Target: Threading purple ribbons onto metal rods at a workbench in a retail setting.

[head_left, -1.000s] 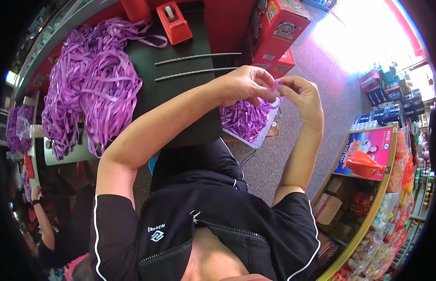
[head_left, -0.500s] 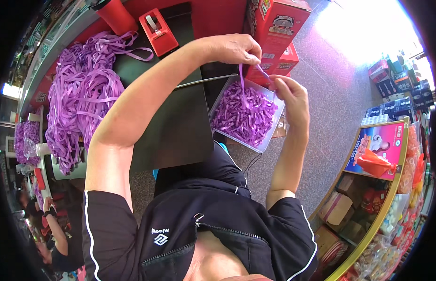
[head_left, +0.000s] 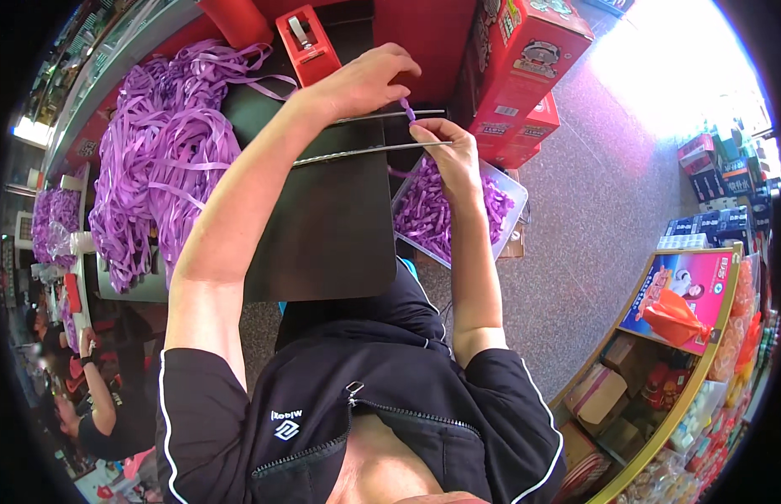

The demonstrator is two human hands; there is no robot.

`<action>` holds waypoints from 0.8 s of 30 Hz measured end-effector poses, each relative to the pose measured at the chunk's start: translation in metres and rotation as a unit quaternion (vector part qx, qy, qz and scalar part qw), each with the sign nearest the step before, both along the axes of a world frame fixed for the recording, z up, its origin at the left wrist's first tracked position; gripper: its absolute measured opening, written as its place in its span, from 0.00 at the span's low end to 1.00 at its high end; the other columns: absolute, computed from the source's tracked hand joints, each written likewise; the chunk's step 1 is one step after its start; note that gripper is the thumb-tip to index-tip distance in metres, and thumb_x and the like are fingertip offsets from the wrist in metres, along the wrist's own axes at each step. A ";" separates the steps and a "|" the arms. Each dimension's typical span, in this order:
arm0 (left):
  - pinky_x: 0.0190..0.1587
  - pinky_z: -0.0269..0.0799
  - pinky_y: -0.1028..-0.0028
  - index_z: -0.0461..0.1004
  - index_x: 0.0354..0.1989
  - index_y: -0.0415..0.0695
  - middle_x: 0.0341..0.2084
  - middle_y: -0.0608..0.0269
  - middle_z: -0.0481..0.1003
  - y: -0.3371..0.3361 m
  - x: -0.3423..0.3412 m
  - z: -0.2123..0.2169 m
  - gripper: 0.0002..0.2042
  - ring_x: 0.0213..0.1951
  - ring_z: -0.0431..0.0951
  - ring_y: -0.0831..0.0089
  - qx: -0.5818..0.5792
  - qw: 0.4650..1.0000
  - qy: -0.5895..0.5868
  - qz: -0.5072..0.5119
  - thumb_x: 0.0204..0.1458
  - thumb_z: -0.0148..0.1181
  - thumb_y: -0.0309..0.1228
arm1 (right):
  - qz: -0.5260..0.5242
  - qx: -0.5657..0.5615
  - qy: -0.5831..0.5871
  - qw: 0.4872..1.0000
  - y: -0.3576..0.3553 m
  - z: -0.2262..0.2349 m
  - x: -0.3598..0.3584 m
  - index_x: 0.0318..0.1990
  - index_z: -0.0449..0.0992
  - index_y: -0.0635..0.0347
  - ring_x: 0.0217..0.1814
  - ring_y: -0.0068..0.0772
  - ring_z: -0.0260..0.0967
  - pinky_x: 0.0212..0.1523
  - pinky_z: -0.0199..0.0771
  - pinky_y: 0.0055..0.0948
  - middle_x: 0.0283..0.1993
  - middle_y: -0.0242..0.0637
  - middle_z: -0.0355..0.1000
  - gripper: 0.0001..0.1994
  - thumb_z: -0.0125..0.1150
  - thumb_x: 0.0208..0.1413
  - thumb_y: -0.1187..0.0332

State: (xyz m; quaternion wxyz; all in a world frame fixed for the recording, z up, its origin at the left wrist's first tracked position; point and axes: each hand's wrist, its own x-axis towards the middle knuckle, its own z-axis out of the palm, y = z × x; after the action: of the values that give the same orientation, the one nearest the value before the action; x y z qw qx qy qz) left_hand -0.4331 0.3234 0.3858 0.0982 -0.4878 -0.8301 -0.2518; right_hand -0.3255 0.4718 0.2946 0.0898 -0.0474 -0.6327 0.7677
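I pinch a small purple ribbon piece between both my hands, up over the far edge of the dark desk. My left hand grips its top end and my right hand grips its bottom end, so it stays tight. The piece stands almost straight up and down, long way from one grip to the other. Under my right hand sits a clear tray full of purple bits. A big pile of ribbon lies on my left.
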 end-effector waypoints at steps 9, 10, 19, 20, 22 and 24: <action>0.45 0.68 0.67 0.79 0.32 0.39 0.32 0.55 0.74 -0.004 0.057 0.015 0.10 0.42 0.74 0.59 0.007 0.973 -0.144 0.181 0.47 0.61 0.33 | -0.033 -0.018 0.025 0.999 -0.009 -0.009 0.007 0.36 0.80 0.64 0.26 0.09 0.60 0.26 0.57 0.14 0.26 0.22 0.71 0.08 0.66 0.51 0.69; 0.45 0.67 0.66 0.79 0.32 0.39 0.32 0.55 0.74 -0.004 0.057 0.012 0.09 0.42 0.74 0.58 0.007 0.976 -0.125 0.179 0.47 0.61 0.33 | -0.036 -0.020 0.021 0.999 -0.009 -0.012 0.007 0.36 0.80 0.64 0.26 0.09 0.60 0.25 0.57 0.13 0.26 0.22 0.72 0.08 0.66 0.51 0.69; 0.49 0.64 0.67 0.79 0.32 0.41 0.35 0.57 0.75 -0.007 0.050 -0.006 0.08 0.43 0.71 0.60 0.018 0.979 -0.127 0.157 0.48 0.61 0.33 | -0.043 -0.019 0.026 0.999 -0.006 0.003 0.018 0.40 0.79 0.65 0.34 0.15 0.67 0.36 0.66 0.17 0.33 0.30 0.76 0.09 0.59 0.57 0.68; 0.50 0.64 0.67 0.79 0.32 0.41 0.35 0.57 0.75 -0.006 0.049 -0.007 0.09 0.43 0.71 0.60 0.028 0.977 -0.148 0.152 0.48 0.61 0.33 | -0.074 0.025 0.039 0.996 0.000 0.003 0.014 0.41 0.79 0.65 0.36 0.17 0.68 0.39 0.68 0.19 0.36 0.33 0.77 0.10 0.56 0.58 0.68; 0.51 0.63 0.68 0.79 0.33 0.41 0.36 0.57 0.75 -0.006 0.047 -0.010 0.09 0.44 0.71 0.61 0.043 0.975 -0.164 0.145 0.48 0.60 0.33 | -0.087 0.057 0.066 0.992 0.008 0.002 0.008 0.44 0.78 0.66 0.36 0.16 0.68 0.39 0.68 0.18 0.37 0.33 0.76 0.11 0.57 0.57 0.69; 0.52 0.63 0.67 0.79 0.33 0.41 0.36 0.58 0.76 -0.005 0.047 -0.013 0.09 0.44 0.71 0.62 0.052 0.976 -0.154 0.144 0.49 0.60 0.33 | -0.046 0.081 0.058 0.994 0.007 0.009 0.004 0.45 0.77 0.67 0.37 0.16 0.68 0.39 0.68 0.18 0.36 0.33 0.76 0.12 0.57 0.57 0.70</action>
State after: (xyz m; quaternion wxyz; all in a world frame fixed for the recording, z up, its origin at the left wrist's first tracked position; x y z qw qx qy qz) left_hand -0.3858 0.3183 0.3727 0.0293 -0.3127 -0.8825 -0.3501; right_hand -0.3215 0.4793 0.3039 0.1647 -0.0243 -0.6834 0.7108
